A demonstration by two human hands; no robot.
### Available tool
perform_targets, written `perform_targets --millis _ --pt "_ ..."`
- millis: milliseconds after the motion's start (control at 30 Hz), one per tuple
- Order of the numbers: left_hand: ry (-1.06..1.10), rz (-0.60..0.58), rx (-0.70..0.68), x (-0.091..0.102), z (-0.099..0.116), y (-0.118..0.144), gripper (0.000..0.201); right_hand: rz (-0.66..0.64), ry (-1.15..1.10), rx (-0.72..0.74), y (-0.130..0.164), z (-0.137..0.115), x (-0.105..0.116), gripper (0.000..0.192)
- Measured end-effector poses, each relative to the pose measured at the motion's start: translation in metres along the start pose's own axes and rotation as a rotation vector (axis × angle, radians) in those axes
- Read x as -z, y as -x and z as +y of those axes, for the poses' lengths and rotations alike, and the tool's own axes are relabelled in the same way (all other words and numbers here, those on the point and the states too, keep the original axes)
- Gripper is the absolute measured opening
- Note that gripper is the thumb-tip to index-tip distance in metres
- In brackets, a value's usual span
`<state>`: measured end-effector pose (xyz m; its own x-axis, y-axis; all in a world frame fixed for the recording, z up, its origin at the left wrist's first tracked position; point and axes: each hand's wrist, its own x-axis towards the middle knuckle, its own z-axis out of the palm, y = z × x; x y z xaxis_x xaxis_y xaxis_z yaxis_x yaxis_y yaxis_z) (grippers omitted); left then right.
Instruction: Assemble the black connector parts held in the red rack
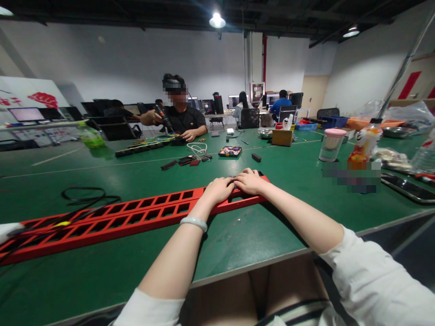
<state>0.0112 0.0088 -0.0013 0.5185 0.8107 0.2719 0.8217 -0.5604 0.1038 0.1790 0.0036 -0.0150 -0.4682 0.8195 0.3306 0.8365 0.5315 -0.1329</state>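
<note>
A long red frame point(136, 213) with two rows of rectangular openings lies across the green table. Both my hands rest over its right end, close together. My left hand point(218, 190) has its fingers bent and closed at a small black part point(233, 184) in the frame. From the other side, my right hand point(250, 182) meets it there, its fingers also curled in. Most of the black part is hidden under the fingers, so I cannot make out its kind. A black cable point(84, 203) with a yellow tie trails over the frame's left part.
Beyond the frame lie small dark blocks point(256, 157), a white cable point(198, 148) and a tray of small parts point(230, 151). At the right stand a pink-lidded cup point(331, 147) and a bottle point(365, 142), near a phone point(408, 188). Across the table a person point(185, 120) holds a power screwdriver.
</note>
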Motion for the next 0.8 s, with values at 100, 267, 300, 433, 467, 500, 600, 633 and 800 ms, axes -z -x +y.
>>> perform_targets --millis 100,267,300,433,467,500,600,633,800 --pt "-0.045 -0.010 0.017 -0.002 -0.002 -0.001 0.033 0.003 -0.022 -0.008 0.000 -0.001 0.001 0.041" --pt "-0.052 0.003 0.076 -0.001 -0.003 -0.001 0.030 0.092 -0.127 -0.113 -0.002 0.002 0.002 0.048" --pt "-0.038 0.016 0.077 -0.001 -0.003 -0.001 0.031 0.114 -0.156 -0.148 -0.002 0.003 0.002 0.049" --pt "-0.017 0.034 0.079 0.002 -0.002 0.000 0.034 0.181 -0.252 -0.262 -0.005 0.008 0.000 0.052" --pt "-0.021 0.027 0.080 0.002 -0.001 0.001 0.034 0.187 -0.267 -0.273 -0.005 0.009 0.000 0.052" --pt "-0.028 0.018 0.081 0.002 -0.001 0.001 0.034 0.187 -0.277 -0.275 -0.006 0.010 -0.001 0.053" --pt "-0.044 0.001 0.084 0.003 -0.001 0.001 0.033 0.178 -0.271 -0.259 -0.006 0.011 0.000 0.054" --pt "-0.045 0.003 0.085 0.004 0.000 0.001 0.033 0.173 -0.259 -0.255 -0.006 0.011 0.000 0.054" --pt "-0.039 0.022 0.101 0.006 0.003 0.002 0.031 0.131 -0.158 -0.244 -0.007 0.010 0.000 0.045"
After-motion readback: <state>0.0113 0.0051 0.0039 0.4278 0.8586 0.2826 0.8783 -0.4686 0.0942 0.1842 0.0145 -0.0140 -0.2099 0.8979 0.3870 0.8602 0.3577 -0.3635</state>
